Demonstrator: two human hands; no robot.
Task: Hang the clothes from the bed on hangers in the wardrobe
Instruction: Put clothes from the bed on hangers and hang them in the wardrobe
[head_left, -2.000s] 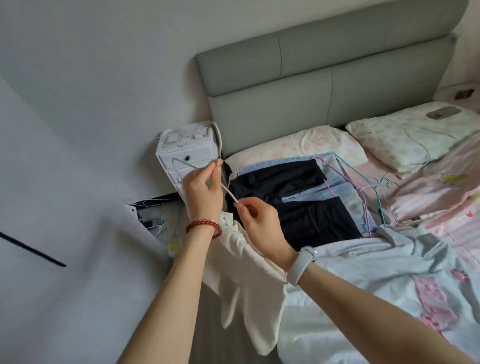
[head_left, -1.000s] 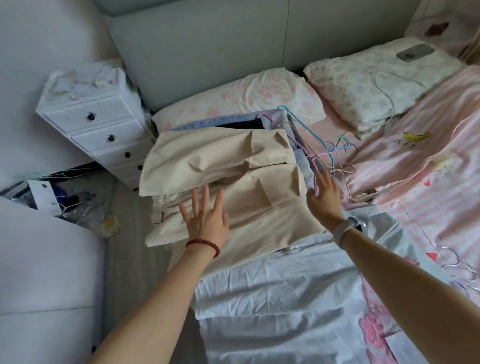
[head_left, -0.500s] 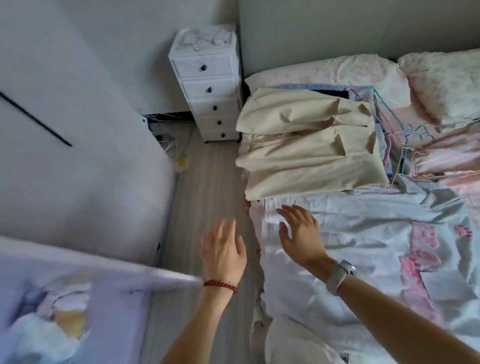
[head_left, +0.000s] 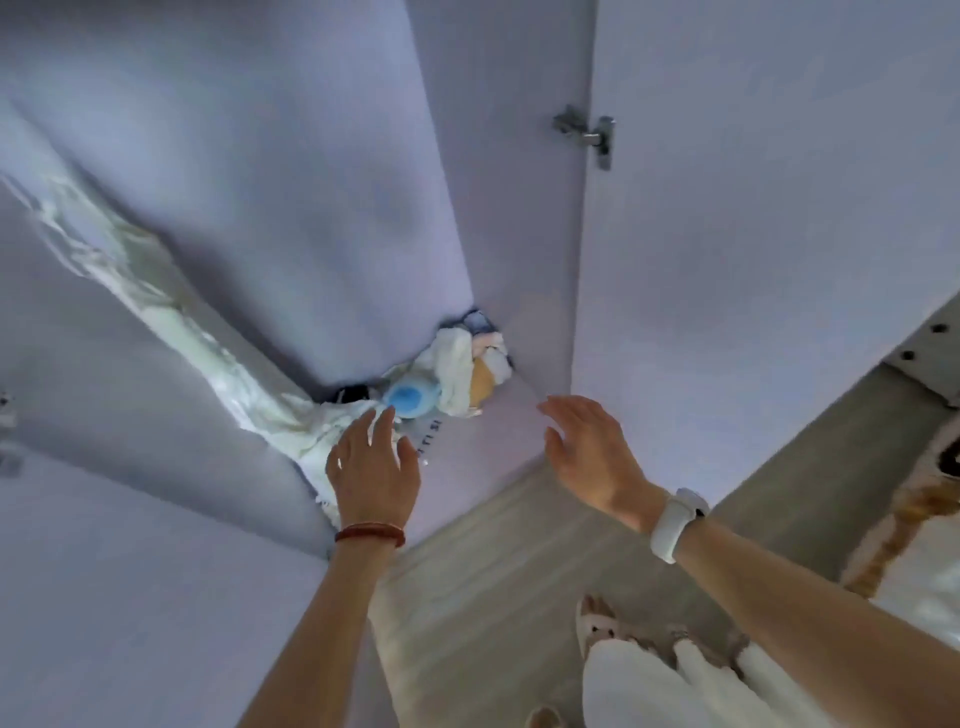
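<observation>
Now the person is facing the wardrobe (head_left: 753, 260) rather than the bed, where a second ago both palms were smoothing a folded beige garment onto the pile of clothes. That pile and the loose hangers beside it are no longer showing; only a strip of bedding is peeking in well to the right of the right hand (head_left: 592, 457). Both hands are reaching forward with fingers spread and relaxed, grasping nothing. Just ahead of the left hand (head_left: 374, 467), a heap of pale cloth and a blue round item (head_left: 410, 397) are lying on the wardrobe floor; the open door with its hinge (head_left: 584, 132) is standing above and beyond the right hand. Judging by this, the person is turning from arranging clothes to readying the wardrobe, and no garment is being carried across yet.
</observation>
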